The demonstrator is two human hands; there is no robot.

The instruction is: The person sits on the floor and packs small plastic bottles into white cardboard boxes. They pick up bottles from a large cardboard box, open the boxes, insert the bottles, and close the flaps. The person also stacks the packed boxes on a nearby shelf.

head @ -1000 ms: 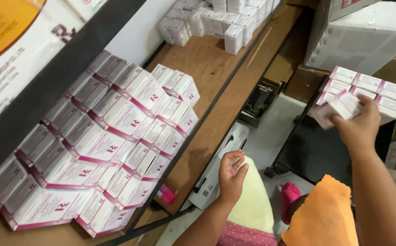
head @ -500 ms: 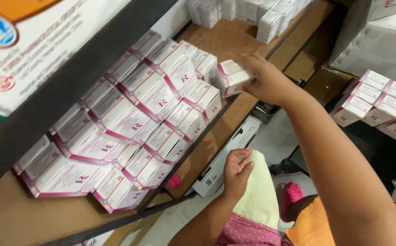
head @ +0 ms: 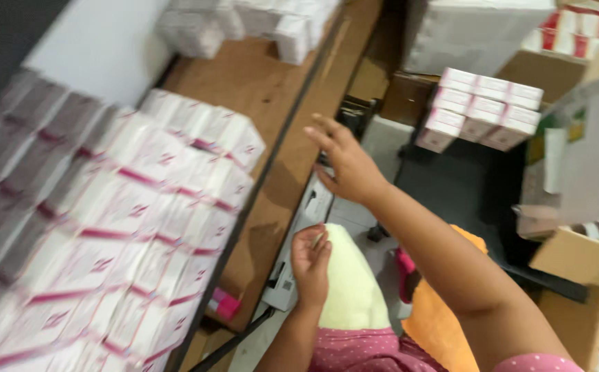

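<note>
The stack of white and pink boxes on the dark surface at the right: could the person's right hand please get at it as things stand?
Probably yes. The right hand is open and empty in mid-air, and nothing stands between it and the stack of white and pink boxes, whose near side is uncovered. The left hand rests low, clear of that path.

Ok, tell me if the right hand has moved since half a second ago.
Yes. The right hand has left the rows of boxes on the wooden shelf, empty, pulling back past the shelf edge.

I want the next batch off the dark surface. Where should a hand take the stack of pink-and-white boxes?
Probably grip the stack of pink-and-white boxes across its near end boxes, coming from above and the front: their tops and front faces are exposed, with cartons close behind.
</note>
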